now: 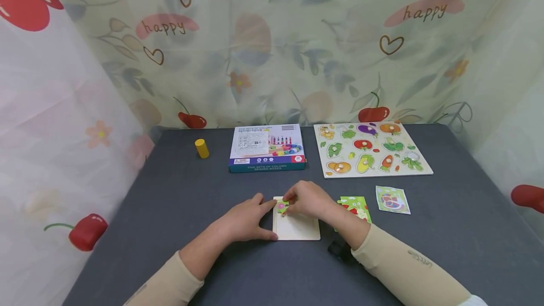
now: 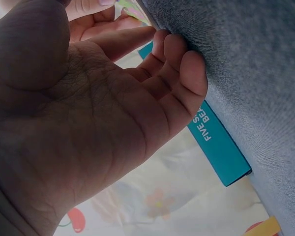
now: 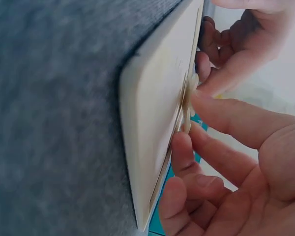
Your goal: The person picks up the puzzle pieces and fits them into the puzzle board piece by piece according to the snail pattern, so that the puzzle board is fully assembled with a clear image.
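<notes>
A square, cream-coloured puzzle tray (image 1: 297,228) lies flat on the dark table in front of the person. My right hand (image 1: 308,199) pinches a green jigsaw piece (image 1: 281,208) with a pink patch at the tray's upper left corner. In the right wrist view that piece (image 3: 188,101) is seen edge-on between thumb and fingers, against the tray's surface (image 3: 157,98). Along the tray's left side, my left hand (image 1: 246,218) touches the edge with thumb and forefinger spread apart. Its other fingers (image 2: 191,73) bend loosely with nothing in them, near the cloth.
Beside the right forearm lies a partly covered green puzzle section (image 1: 357,206) with red shapes, and a picture card (image 1: 393,199). Behind stand a beaded-column box (image 1: 267,150), a vegetable peg board (image 1: 374,150) and a yellow cylinder (image 1: 202,148). A black object (image 1: 340,250) sits under the right wrist.
</notes>
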Demonstrator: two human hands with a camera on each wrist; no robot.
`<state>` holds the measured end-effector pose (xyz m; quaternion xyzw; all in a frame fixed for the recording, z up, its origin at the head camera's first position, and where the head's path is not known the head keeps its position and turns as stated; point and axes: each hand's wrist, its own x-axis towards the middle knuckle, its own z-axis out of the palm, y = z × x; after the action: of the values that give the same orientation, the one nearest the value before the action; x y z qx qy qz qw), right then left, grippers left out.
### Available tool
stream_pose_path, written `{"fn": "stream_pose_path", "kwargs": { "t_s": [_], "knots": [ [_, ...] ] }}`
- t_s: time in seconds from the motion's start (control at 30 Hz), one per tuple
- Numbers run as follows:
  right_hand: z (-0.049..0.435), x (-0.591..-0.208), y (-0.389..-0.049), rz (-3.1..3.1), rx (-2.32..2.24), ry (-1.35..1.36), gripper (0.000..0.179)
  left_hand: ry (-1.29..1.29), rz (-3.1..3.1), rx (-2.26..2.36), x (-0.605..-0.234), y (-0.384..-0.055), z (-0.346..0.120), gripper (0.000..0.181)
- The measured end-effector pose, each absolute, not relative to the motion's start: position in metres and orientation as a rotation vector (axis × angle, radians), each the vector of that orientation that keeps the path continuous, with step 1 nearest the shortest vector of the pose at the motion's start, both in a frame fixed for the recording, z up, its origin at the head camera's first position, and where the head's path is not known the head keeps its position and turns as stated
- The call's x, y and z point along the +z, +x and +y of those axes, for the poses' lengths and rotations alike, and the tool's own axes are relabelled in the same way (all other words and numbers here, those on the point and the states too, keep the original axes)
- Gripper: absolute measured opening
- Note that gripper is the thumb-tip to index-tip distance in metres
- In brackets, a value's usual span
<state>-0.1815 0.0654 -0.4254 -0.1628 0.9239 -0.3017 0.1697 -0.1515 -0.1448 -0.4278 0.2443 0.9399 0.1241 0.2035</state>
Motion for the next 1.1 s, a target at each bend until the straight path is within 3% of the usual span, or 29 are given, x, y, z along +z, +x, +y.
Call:
{"fn": "stream_pose_path", "kwargs": {
  "t_s": [0.3,0.57,1.1],
  "knots": [
    [0.066,-0.43,-0.18,2.678,-0.826,-0.475,0.023,0.683,2.613,0.32,-0.431,-0.152,-0.142,0.095],
    [0.062,-0.431,-0.18,2.679,-0.867,-0.476,0.004,0.66,2.611,0.338,-0.428,-0.153,-0.144,0.094],
    [0.056,-0.42,-0.17,2.708,-0.829,-0.595,0.017,0.682,2.589,0.355,-0.43,-0.157,-0.147,0.093]
  ]
}}
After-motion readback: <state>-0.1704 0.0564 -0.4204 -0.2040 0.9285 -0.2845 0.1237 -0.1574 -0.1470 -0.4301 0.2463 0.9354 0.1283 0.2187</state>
